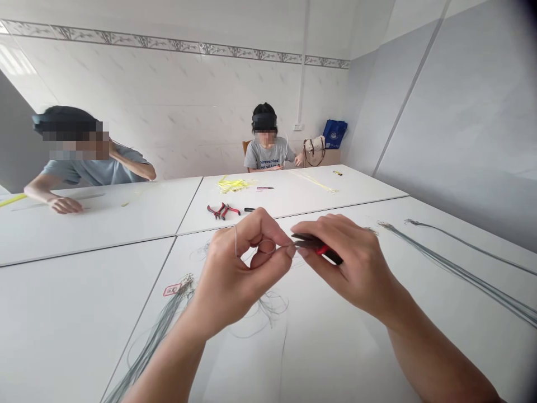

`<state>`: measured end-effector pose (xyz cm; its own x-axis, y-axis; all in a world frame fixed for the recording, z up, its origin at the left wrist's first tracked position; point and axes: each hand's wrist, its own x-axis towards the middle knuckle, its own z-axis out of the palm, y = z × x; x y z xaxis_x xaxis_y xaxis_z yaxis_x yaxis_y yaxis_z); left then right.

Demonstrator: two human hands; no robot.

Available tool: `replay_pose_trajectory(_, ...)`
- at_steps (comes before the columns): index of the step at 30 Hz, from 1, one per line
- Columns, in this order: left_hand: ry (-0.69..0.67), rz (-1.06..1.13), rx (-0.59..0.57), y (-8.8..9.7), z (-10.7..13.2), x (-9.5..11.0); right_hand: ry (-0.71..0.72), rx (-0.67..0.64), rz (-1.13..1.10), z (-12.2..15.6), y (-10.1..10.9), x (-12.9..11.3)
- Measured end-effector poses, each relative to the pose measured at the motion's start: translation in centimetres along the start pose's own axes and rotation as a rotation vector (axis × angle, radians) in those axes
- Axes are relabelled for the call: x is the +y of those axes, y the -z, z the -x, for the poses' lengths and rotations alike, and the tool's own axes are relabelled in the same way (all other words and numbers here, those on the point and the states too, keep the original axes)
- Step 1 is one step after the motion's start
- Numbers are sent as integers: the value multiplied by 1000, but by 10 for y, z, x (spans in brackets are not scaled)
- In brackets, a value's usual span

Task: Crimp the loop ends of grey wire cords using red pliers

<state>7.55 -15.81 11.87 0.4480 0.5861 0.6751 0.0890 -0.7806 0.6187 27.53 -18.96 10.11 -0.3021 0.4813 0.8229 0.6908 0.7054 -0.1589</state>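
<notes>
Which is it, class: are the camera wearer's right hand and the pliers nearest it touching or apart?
Touching. The head view shows the right hand wrapped around the pliers, gripping them toward the handle end.

Bare left grip (pixel 235 271), bare left forearm (pixel 178 350) at lower left, bare right grip (pixel 358 266), bare right forearm (pixel 428 347) at lower right
</notes>
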Motion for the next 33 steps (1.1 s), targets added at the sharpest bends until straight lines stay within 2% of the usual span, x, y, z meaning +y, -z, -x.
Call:
replay_pose_trajectory(3,-22,4,19,-1,1,0,101,122,207,0,-5,3)
replay_pose_trajectory(9,4,16,39,-1,2,2,196,193,378,1,-6,5)
replay_pose_trajectory(20,43,41,45,-3,2,4,224,246,471,1,-8,4)
replay_pose_trajectory(24,17,24,48,-3,2,4,231,271,477,2,-9,4)
replay_pose_trajectory(28,-13,0,40,-2,2,2,201,213,380,2,-8,5)
replay_pose_trajectory(33,-24,-16,-11,2,0,0,50,-32,-24,2,-1,4)
